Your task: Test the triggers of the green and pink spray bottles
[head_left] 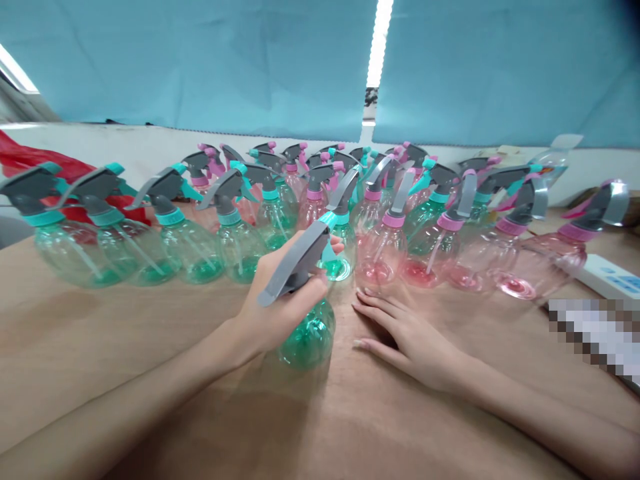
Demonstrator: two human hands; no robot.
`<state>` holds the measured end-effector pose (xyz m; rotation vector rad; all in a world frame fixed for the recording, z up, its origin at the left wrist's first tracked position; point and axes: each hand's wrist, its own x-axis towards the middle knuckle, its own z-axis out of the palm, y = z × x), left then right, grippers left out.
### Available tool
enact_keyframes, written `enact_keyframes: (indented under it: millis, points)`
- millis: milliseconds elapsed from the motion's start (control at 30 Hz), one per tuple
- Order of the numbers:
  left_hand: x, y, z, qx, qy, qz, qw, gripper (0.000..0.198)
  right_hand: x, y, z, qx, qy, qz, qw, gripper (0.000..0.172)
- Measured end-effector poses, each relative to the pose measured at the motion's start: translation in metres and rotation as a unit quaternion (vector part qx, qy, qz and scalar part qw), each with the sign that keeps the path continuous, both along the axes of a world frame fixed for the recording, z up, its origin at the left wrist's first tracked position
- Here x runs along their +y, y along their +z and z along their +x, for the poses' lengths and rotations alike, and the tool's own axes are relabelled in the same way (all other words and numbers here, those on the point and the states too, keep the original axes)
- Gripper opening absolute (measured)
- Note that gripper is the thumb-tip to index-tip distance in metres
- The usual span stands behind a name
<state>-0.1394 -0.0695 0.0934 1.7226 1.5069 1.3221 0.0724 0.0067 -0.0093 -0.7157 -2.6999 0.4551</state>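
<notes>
My left hand (pixel 280 293) is wrapped round the neck of a green spray bottle (pixel 307 337) with a grey and turquoise trigger head. The bottle stands upright or nearly so; whether its base touches the table is hard to tell. Fingers stretched out, my right hand (pixel 405 333) lies on the wooden table (pixel 200 420) and holds nothing. Just beyond its fingertips is a pink spray bottle (pixel 383 250). A row of green spray bottles (pixel 193 250) stands beyond my left hand, and more pink ones (pixel 433 257) are to the right.
Several more green and pink spray bottles crowd the back of the table. A red plastic bag (pixel 45 160) lies behind the left row. At the right are a white box (pixel 613 277) and a pixelated patch (pixel 595 333). A blue cloth (pixel 225 67) hangs behind.
</notes>
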Motion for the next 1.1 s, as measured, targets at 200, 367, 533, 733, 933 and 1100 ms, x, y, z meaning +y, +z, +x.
enact_keyframes:
  millis: [200,367,533,733,933,1100]
  points:
    - [0.0008,0.0,-0.0006,0.021,0.003,0.004,1.0,0.033,0.0004,-0.001,-0.0003,-0.004,0.004,0.009,1.0,0.062]
    - [0.0029,-0.0027,-0.0017,0.023,0.002,0.025,0.999,0.032,0.0002,-0.001,-0.0008,-0.006,0.003,0.012,1.0,0.062]
    - [0.0037,-0.0046,-0.003,0.038,0.004,0.036,0.999,0.032,0.0003,-0.0017,-0.0005,-0.006,0.004,0.012,1.0,0.062]
    - [0.0039,-0.0055,-0.0032,0.035,0.0,0.044,0.998,0.031,0.0008,-0.0019,-0.0001,0.002,0.005,0.011,1.0,0.062]
    - [0.0037,-0.0046,-0.0023,0.023,-0.005,0.039,0.999,0.031,0.0008,-0.0018,-0.0006,-0.008,0.006,0.02,1.0,0.063]
    - [0.0022,-0.0046,-0.0021,0.008,-0.012,0.02,1.0,0.034,0.0008,-0.0013,-0.0008,-0.02,0.005,0.024,1.0,0.064]
